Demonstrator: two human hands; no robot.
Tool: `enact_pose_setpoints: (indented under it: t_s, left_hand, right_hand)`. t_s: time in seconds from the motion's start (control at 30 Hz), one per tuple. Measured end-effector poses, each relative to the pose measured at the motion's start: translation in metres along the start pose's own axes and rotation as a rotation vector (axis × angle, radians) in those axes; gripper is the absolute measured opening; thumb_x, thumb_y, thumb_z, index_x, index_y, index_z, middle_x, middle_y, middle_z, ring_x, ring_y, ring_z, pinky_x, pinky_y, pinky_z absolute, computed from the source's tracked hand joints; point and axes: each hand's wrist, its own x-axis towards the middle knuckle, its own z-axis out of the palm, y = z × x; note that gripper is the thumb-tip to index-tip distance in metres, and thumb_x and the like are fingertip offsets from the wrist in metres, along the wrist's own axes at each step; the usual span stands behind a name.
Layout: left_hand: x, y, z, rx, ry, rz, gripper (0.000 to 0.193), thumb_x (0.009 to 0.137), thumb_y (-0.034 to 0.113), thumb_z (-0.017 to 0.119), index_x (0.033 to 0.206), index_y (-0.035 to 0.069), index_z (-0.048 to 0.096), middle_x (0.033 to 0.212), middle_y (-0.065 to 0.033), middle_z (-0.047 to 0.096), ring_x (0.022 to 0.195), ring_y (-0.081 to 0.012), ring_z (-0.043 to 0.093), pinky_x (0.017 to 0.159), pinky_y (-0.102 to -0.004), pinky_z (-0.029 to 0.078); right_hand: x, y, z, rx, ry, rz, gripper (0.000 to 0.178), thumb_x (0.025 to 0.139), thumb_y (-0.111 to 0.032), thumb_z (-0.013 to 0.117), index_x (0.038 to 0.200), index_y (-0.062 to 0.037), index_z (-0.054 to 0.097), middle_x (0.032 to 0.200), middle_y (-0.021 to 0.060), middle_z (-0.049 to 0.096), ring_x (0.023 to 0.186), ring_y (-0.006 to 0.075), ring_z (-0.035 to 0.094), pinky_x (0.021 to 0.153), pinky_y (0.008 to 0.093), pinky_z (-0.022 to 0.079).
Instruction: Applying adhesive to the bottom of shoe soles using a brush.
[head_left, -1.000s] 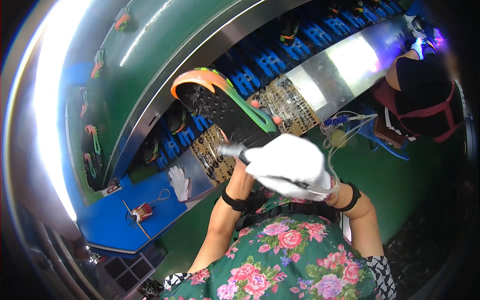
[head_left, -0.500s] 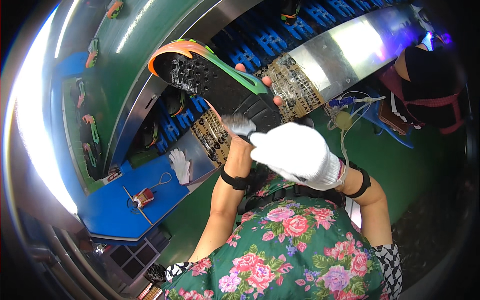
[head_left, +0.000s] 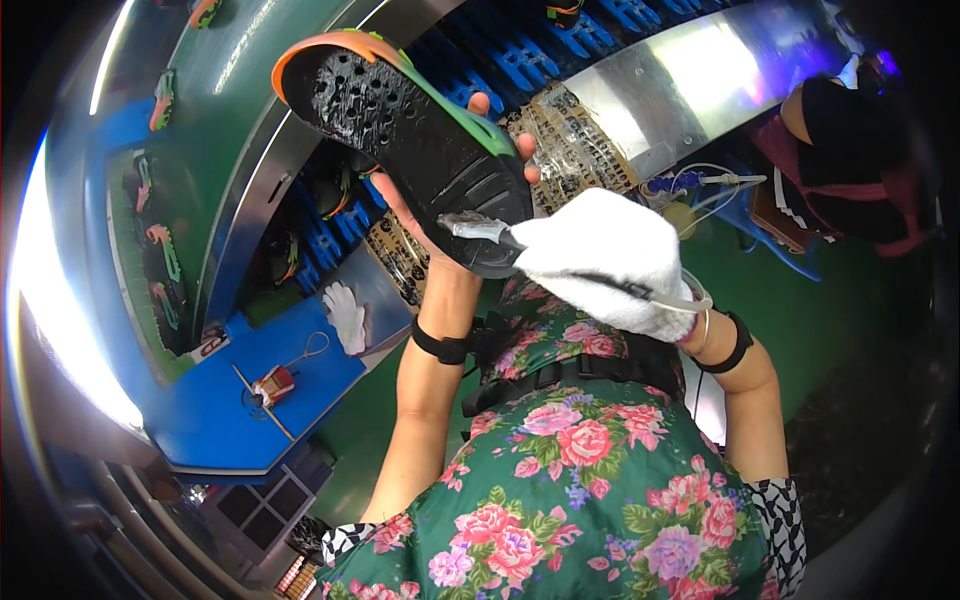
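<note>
A shoe sole (head_left: 400, 120), black inside with an orange-to-green rim, lies tilted across my bare left hand (head_left: 425, 235). That hand is closed round it from beneath, thumb along one edge and fingertips showing over the other. Wet gloss covers the holed end of the sole. In a white knit glove, my right hand (head_left: 605, 262) grips a small brush (head_left: 468, 224), and its pale bristles press on the ribbed end of the sole. A thin tube (head_left: 690, 300) runs along the back of the glove. The gloved fingers are closed, though their tips are partly covered by the fabric.
Beyond the sole runs a conveyor with blue holders (head_left: 525, 68) and a metal edge (head_left: 690, 80), partly wrapped in tape. A blue table (head_left: 220, 415) at left bears a red container (head_left: 272, 385) and a loose white glove (head_left: 345, 318). Another person (head_left: 850, 170) is at far right.
The sole has shifted up and left in view. The brush has moved from the sole's near edge onto its ribbed surface, and my right hand has turned, showing the tube.
</note>
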Motion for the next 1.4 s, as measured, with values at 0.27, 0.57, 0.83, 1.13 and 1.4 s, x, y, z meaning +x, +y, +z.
enact_pose_setpoints:
  t_s: [0.27,0.57,0.83,1.13,1.4]
  left_hand:
    - [-0.009,0.017,-0.008,0.087,-0.023,-0.154,0.105,0.085,0.071,0.062,0.16,0.008,0.023,0.163,-0.0219,0.023,0.124,-0.0544,0.052,0.093,-0.0605,0.058]
    - [-0.013,0.038,-0.005,0.198,0.03,-0.273,0.103,0.084,0.072,0.062,0.154,0.003,0.035,0.149,-0.0229,0.042,0.109,-0.0438,0.055,0.09,-0.0509,0.053]
    - [-0.014,0.06,-0.001,0.41,0.224,-0.491,0.097,0.087,0.064,0.06,0.155,0.001,0.033,0.146,-0.0341,0.044,0.104,-0.0472,0.065,0.09,-0.0531,0.058]
    - [-0.019,0.068,-0.007,0.508,0.256,-0.445,0.096,0.086,0.061,0.061,0.156,0.001,0.033,0.146,-0.0362,0.044,0.11,-0.048,0.063,0.092,-0.0539,0.057]
    - [-0.016,0.064,-0.009,0.269,0.198,-0.397,0.094,0.092,0.064,0.054,0.157,0.0,0.03,0.149,-0.0367,0.038,0.107,-0.0501,0.062,0.095,-0.0567,0.053]
  right_hand:
    - [-0.003,0.005,-0.001,0.242,-0.008,0.207,0.015,0.074,0.0,0.083,0.087,-0.0057,0.077,0.095,0.0115,0.077,0.084,0.0247,0.073,0.072,0.0351,0.057]
    - [-0.009,-0.002,0.005,0.193,-0.284,0.015,0.032,0.075,-0.004,0.081,0.107,-0.0102,0.077,0.107,0.01,0.076,0.085,0.0254,0.071,0.072,0.0356,0.057]
    - [-0.004,0.0,0.008,-0.116,-0.361,-0.189,0.03,0.076,-0.009,0.081,0.106,-0.0093,0.076,0.107,0.0097,0.076,0.086,0.0249,0.071,0.071,0.0354,0.057]
    - [0.005,-0.002,0.01,-0.002,-0.292,-0.045,0.029,0.075,-0.006,0.082,0.103,-0.0133,0.078,0.103,0.0067,0.076,0.081,0.0241,0.07,0.071,0.0346,0.056]
    - [0.007,-0.001,0.014,0.281,-0.203,0.242,0.02,0.072,-0.001,0.084,0.091,-0.0038,0.078,0.095,0.0142,0.077,0.083,0.0241,0.074,0.074,0.0339,0.058]
